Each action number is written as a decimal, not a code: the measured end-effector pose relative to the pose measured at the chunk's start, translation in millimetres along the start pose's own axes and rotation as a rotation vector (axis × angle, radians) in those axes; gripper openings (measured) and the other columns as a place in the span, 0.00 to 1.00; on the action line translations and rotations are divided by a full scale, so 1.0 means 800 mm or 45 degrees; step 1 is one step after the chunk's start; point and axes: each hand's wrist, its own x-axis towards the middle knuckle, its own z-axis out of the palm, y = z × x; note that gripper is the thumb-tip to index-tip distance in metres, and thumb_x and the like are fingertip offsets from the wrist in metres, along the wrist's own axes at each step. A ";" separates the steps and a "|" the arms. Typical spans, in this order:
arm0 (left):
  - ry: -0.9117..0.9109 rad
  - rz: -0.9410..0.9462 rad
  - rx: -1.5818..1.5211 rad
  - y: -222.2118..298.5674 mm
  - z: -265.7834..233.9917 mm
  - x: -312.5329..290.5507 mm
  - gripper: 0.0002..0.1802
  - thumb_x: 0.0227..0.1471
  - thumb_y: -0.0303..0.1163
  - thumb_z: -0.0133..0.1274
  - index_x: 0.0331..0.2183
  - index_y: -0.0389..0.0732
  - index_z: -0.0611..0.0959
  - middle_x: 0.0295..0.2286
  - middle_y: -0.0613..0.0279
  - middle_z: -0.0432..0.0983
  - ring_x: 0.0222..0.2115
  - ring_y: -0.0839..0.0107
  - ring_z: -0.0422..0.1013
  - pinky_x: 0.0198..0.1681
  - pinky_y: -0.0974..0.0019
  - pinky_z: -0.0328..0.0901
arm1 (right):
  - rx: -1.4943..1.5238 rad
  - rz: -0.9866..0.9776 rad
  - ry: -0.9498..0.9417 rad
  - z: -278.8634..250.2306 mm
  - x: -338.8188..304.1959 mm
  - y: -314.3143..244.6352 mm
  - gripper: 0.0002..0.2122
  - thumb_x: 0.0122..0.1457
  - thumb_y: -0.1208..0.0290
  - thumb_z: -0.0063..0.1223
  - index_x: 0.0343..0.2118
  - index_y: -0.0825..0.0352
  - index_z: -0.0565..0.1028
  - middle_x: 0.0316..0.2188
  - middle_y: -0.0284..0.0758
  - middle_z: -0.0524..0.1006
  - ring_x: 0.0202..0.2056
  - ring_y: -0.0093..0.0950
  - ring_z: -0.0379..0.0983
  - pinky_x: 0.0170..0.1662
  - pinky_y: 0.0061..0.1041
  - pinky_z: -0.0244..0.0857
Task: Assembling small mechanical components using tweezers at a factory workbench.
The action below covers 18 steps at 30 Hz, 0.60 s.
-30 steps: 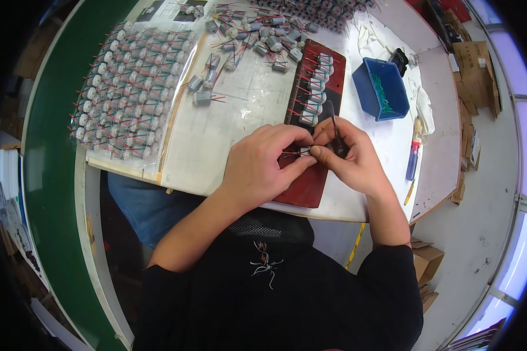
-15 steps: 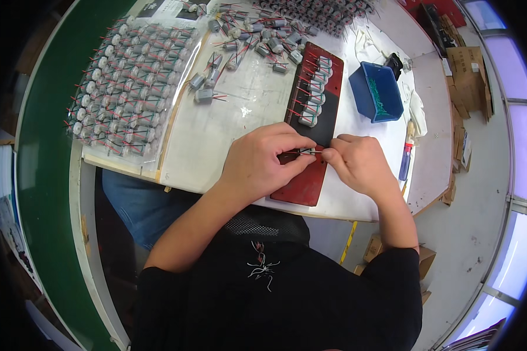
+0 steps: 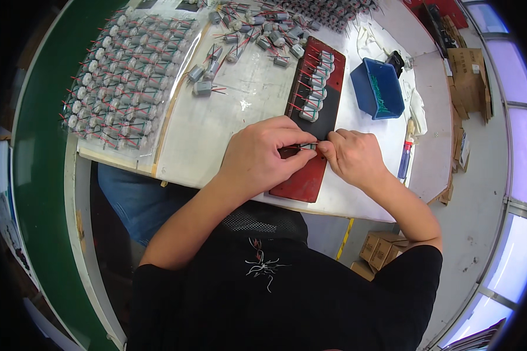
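A long red and black board point(image 3: 300, 186) lies on the table in front of me, with a row of small grey motors point(image 3: 311, 109) with red and green wires along its far part. Over the board's near part my left hand point(image 3: 263, 153) is closed, thumb and forefinger pinching another small motor point(image 3: 311, 147), mostly hidden by the fingers. My right hand point(image 3: 356, 157) meets it from the right, its thumb and bent forefinger pinched on what looks like a thin wire of that motor. The fingertips of both hands almost touch.
Loose motors point(image 3: 202, 88) lie beyond my left hand. A clear sheet of motors in rows point(image 3: 129, 82) covers the table's left side; more are stacked at the back. Right of the board stand a blue bin point(image 3: 366, 93) with green bits and a screwdriver point(image 3: 404, 158).
The whole view has shifted slightly. My right forearm has swung outward at the elbow and the hand has turned a little; both hands keep their pinch at the same spot over the board.
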 end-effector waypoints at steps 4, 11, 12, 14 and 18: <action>0.017 0.006 -0.014 0.000 -0.001 -0.001 0.12 0.47 0.28 0.69 0.37 0.39 0.90 0.31 0.60 0.83 0.28 0.69 0.79 0.32 0.70 0.72 | -0.095 -0.022 -0.008 0.002 0.001 0.002 0.20 0.66 0.52 0.53 0.23 0.62 0.74 0.18 0.35 0.74 0.20 0.36 0.76 0.21 0.34 0.67; 0.018 0.041 0.005 0.000 0.001 -0.001 0.12 0.47 0.28 0.68 0.37 0.39 0.90 0.32 0.60 0.83 0.29 0.69 0.79 0.32 0.70 0.72 | -0.029 -0.092 0.000 0.003 -0.004 0.007 0.20 0.67 0.53 0.52 0.24 0.63 0.76 0.17 0.35 0.75 0.20 0.37 0.76 0.22 0.35 0.68; 0.013 0.039 0.005 0.000 0.001 -0.001 0.12 0.47 0.28 0.68 0.37 0.39 0.90 0.32 0.60 0.83 0.29 0.69 0.79 0.32 0.70 0.72 | -0.025 -0.089 0.000 0.002 -0.005 0.006 0.20 0.67 0.53 0.52 0.24 0.63 0.76 0.17 0.35 0.75 0.20 0.37 0.76 0.22 0.35 0.68; -0.003 0.014 0.008 0.001 -0.001 -0.001 0.11 0.47 0.27 0.68 0.37 0.39 0.90 0.32 0.60 0.83 0.30 0.69 0.79 0.32 0.69 0.72 | -0.038 -0.026 -0.074 0.000 -0.005 0.001 0.16 0.67 0.59 0.51 0.25 0.63 0.76 0.20 0.36 0.75 0.21 0.39 0.75 0.23 0.37 0.67; 0.000 0.028 0.003 -0.001 0.001 -0.002 0.11 0.48 0.27 0.68 0.37 0.39 0.90 0.32 0.59 0.83 0.29 0.69 0.79 0.32 0.69 0.72 | 0.008 -0.039 -0.043 0.006 -0.004 0.006 0.18 0.68 0.56 0.51 0.24 0.63 0.76 0.19 0.37 0.75 0.21 0.39 0.75 0.23 0.37 0.67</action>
